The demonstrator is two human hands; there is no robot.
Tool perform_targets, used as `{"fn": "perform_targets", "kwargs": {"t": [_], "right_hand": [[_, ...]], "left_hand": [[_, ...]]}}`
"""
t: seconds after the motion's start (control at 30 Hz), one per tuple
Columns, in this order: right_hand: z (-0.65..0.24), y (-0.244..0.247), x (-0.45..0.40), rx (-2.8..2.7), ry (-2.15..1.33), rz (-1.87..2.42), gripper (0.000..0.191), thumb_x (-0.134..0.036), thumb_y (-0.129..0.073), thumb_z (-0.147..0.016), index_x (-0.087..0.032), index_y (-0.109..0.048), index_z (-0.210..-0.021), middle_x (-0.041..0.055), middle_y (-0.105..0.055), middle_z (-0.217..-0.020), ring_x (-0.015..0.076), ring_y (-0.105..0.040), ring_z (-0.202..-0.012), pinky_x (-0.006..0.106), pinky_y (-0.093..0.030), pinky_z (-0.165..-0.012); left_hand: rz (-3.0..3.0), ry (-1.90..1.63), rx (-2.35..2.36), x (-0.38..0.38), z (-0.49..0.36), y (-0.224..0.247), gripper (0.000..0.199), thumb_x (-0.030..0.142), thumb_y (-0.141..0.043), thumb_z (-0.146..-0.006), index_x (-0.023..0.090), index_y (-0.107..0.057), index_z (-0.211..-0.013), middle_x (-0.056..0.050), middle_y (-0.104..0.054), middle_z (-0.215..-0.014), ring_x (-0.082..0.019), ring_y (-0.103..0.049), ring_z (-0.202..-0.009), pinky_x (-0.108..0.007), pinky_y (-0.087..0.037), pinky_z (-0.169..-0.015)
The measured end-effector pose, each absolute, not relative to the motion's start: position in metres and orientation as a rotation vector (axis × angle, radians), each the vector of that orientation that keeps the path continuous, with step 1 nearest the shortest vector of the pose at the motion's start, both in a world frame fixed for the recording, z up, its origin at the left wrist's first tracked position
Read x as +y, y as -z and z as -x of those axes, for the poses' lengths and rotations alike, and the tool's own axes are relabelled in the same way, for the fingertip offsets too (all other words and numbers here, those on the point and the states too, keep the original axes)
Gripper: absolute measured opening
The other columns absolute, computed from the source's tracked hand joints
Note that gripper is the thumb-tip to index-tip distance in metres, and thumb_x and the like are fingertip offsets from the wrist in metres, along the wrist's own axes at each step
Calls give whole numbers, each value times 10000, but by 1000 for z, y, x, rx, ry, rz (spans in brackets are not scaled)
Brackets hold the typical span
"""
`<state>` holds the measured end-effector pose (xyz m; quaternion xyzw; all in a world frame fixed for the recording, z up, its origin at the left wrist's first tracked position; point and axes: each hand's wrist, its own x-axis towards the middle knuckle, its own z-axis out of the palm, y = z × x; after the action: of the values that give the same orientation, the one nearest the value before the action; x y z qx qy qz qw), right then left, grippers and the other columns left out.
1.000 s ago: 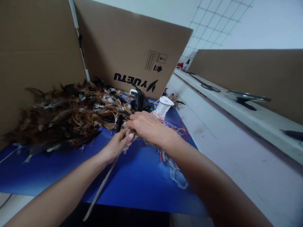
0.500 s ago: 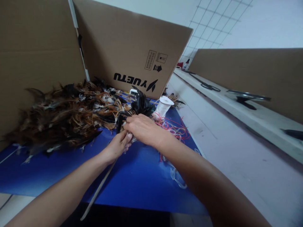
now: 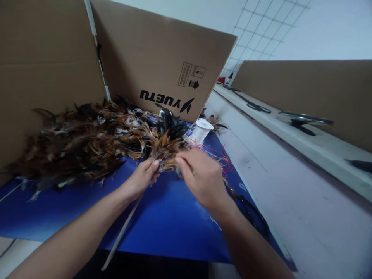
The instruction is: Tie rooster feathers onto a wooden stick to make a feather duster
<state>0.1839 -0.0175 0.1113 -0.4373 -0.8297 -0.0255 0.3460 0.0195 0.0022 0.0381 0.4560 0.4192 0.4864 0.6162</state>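
My left hand [image 3: 144, 174] is closed round the feathered end of a feather duster [image 3: 167, 145], where brown and black feathers fan out. Its thin pale stick [image 3: 122, 232] slants down from the hand past the table's front edge. To the right of these feathers is my right hand [image 3: 200, 174], fingers curled into a pinch. Whatever lies between those fingertips is hidden or too fine to name. Just beyond stands a white spool [image 3: 201, 131], with red string [image 3: 228, 161] strewn beside it. Black-handled scissors [image 3: 251, 211] lie on the table, partly behind my right forearm.
A large heap of brown and black feathers [image 3: 78, 143] covers the left of the blue table [image 3: 162, 228]. Cardboard panels [image 3: 162, 50] stand behind and at the left. On the right, a pale ledge [image 3: 305, 135] carries another pair of scissors [image 3: 255, 105] and other dark tools.
My right hand has moved away from my left, to the right and nearer to me. The brown feathers above my left hand and the scissors by my right forearm now show. My left hand holds still.
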Motion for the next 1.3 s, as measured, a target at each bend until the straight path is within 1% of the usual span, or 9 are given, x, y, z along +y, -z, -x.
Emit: {"fn": "perform_targets", "kwargs": {"t": [0.1, 0.17, 0.3, 0.4, 0.53, 0.67, 0.77, 1.03, 1.3], "right_hand": [[-182, -82, -28, -2073, -366, 1270, 219, -334, -496, -886, -205, -656, -811, 32, -667, -766, 153, -585, -708, 282, -413, -687], [-178, -64, -23, -1937, -620, 1317, 238, -403, -531, -853, -213, -658, -786, 19, -666, -712, 143, -583, -644, 268, -411, -619], [-170, -43, -1, -1632, -848, 1352, 329, -490, -594, -768, -185, -607, -646, 13, -610, -578, 119, -521, -496, 248, -379, -492], [-166, -38, 10, -1545, -908, 1333, 329, -483, -593, -762, -185, -570, -625, 1, -592, -558, 107, -499, -465, 236, -373, -465], [-161, -36, 10, -1454, -984, 1276, 295, -434, -594, -765, -189, -530, -613, -18, -577, -549, 92, -475, -449, 220, -361, -445], [-158, -33, 9, -1368, -1060, 1238, 263, -409, -606, -759, -182, -546, -640, -19, -575, -552, 87, -462, -446, 214, -347, -437], [-159, -31, 10, -1342, -1084, 1204, 234, -384, -608, -762, -176, -565, -665, -17, -579, -564, 83, -465, -453, 209, -345, -443], [-159, -28, 12, -1309, -1131, 1143, 232, -366, -620, -748, -158, -558, -666, -27, -561, -552, 64, -432, -439, 190, -322, -419], [-159, -29, 13, -1139, -1365, 1138, 265, -367, -677, -686, -151, -527, -659, -45, -533, -520, 36, -392, -385, 164, -269, -359]], "left_hand": [[-1036, -1123, 953, 4, -19, -35, 368, 497, -621, -740, 166, -465, -696, 46, -413, -551, -72, -364, -479, -194, -281, -452], [-1037, -1126, 950, 4, -19, -33, 357, 488, -611, -754, 166, -465, -704, 48, -407, -559, -72, -364, -489, -191, -281, -461], [-1048, -1084, 927, 4, -19, -32, 336, 486, -576, -784, 161, -495, -760, 42, -417, -592, -71, -367, -510, -182, -266, -463], [-1055, -1070, 911, 3, -20, -34, 331, 479, -577, -785, 157, -502, -765, 42, -411, -597, -70, -363, -515, -176, -251, -454], [-1067, -1054, 902, 0, -21, -36, 334, 476, -578, -786, 147, -521, -772, 23, -449, -639, -70, -376, -532, -182, -275, -464], [-1065, -1026, 877, -1, -22, -39, 345, 474, -575, -790, 132, -539, -807, -12, -506, -727, -67, -386, -551, -180, -262, -450], [-1064, -1009, 857, -3, -21, -41, 342, 470, -572, -795, 132, -542, -837, -24, -518, -774, -65, -396, -561, -176, -251, -440], [-1075, -936, 876, -3, -21, -41, 311, 441, -553, -819, 131, -524, -808, -6, -490, -760, -53, -393, -566, -165, -262, -454], [-1036, -914, 840, -3, -21, -39, 304, 425, -539, -834, 127, -508, -781, 2, -480, -737, -44, -376, -559, -161, -262, -470]]}}
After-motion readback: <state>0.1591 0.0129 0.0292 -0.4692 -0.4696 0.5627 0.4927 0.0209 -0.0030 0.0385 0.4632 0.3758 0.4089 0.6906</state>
